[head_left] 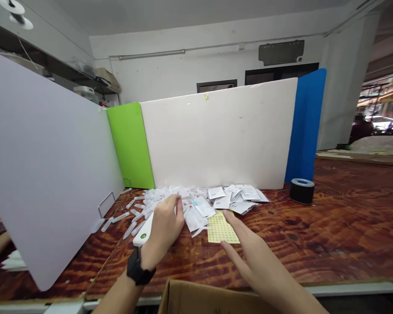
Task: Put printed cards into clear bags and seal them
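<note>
My left hand (pixel 166 224), with a black watch (pixel 139 267) on the wrist, reaches to the near edge of a pile of small white translucent tubes (pixel 152 198). Its fingers are bent and drawn together; whatever they hold is hidden. Partly under this hand lies a white case with a green round mark (pixel 144 235). Beside it are flat clear packets (pixel 196 218). My right hand (pixel 253 248) holds nothing, thumb and fingers apart, at the right edge of a yellow sheet of small round stickers (pixel 220 231). Whether it touches the sheet I cannot tell. White printed packets (pixel 245 194) are heaped behind.
A white board (pixel 219 139) stands behind the pile, between a green panel (pixel 131 148) and a blue panel (pixel 304 131). Another pale panel (pixel 52 165) rises at left. A black tape roll (pixel 301 192) sits at right. An open cardboard box (pixel 196 296) is at the front edge.
</note>
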Demonstrator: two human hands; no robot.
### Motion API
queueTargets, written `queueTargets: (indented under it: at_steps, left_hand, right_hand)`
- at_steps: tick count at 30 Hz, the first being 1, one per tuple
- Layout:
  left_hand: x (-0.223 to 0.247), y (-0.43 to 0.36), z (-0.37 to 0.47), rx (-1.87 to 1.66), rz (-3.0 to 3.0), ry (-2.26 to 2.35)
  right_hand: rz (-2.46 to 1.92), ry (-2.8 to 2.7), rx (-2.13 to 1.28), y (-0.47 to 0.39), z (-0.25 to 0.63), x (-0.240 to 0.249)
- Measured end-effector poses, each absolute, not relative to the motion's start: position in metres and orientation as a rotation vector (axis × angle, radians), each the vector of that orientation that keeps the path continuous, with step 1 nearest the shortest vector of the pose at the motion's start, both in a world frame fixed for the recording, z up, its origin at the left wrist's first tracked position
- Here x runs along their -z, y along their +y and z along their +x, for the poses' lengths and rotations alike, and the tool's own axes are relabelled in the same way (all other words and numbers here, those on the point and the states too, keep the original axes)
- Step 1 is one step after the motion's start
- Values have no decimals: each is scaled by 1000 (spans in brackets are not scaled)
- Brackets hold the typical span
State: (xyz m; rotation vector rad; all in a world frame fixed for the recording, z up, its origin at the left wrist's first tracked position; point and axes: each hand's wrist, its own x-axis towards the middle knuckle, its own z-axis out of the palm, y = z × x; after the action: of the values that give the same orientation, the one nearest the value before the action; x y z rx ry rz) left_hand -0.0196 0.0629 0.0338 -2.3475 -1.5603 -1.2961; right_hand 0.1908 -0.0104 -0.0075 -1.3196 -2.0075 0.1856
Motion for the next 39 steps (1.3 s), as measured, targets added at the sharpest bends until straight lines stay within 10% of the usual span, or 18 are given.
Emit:
queueTargets:
  at_steps: [8,15,33,39]
  left_hand:
    - [-78,9,21,1754,-3244,-1353]
    - [-44,13,29,3157,-3000,-1292]
    - [-35,-15,32,3557,-2413,-1886]
    - [-26,-9,33,3261,-2522,-1917]
  right_hand:
    - [-943,-2097,-183,-34,195,-6]
    - [-989,-1642,-656,-40,204,-17]
    - [-868,-1535,-944,-44,187,-13]
    - [-1002,-1653,138,-44,195,-17]
